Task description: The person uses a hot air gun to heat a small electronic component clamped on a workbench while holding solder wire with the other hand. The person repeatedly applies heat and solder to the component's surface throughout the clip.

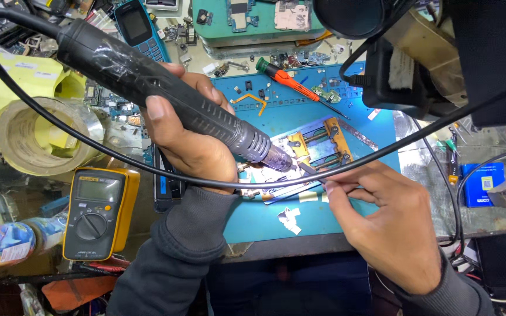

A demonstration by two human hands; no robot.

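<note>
While my left hand wraps tight around the black hot-air wand, its metal nozzle points down at the brass-coloured board clamp lying on the blue work mat. My right hand sits just beside that clamp, thumb and forefinger pinched together on a thin tool whose tip reaches under the nozzle; I cannot tell what sort of tool it is. The wand's black cable loops across in front of both hands. Left of my sleeve a yellow multimeter lies on the bench, with a big roll of tape beyond it. Farther back, an orange-handled screwdriver rests on the mat and a blue keypad phone lies among loose parts.
</note>
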